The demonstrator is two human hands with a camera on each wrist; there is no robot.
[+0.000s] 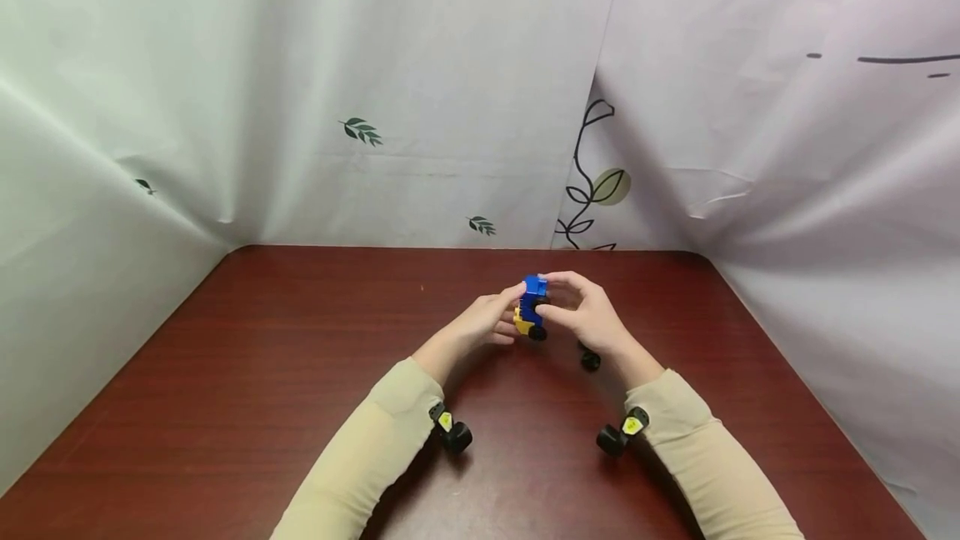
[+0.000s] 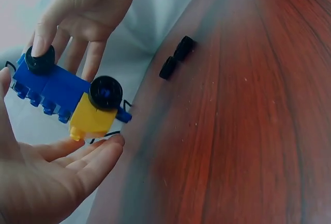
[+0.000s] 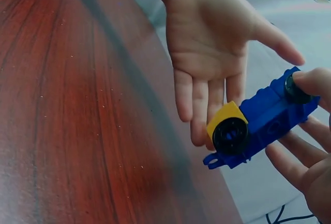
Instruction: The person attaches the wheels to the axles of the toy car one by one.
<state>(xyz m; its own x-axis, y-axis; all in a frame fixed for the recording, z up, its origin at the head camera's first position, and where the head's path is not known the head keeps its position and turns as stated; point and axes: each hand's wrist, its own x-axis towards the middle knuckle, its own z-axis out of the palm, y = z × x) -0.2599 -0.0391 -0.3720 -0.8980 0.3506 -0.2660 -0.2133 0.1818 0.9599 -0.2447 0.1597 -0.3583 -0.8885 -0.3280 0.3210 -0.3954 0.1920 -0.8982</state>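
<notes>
A toy car [image 1: 534, 300] of blue building blocks with a yellow block [image 2: 92, 115] is held up over the table. My right hand [image 1: 588, 315] grips it, the thumb pressing a black wheel [image 3: 297, 88] at one end and the fingers behind the blue body. Another black wheel [image 2: 106, 92] sits beside the yellow block. My left hand [image 1: 480, 322] is at the car's studded side with its fingers straight. In the right wrist view, the left fingertips [image 3: 199, 133] are right at the yellow block, and the left thumb reaches toward the blue end.
Two more black wheels [image 2: 176, 57] lie on the brown table [image 1: 315, 373], close to my right wrist. A pale printed cloth [image 1: 450, 90] hangs behind the table's far edge and along its sides. Each forearm wears a small black wrist camera [image 1: 456, 437].
</notes>
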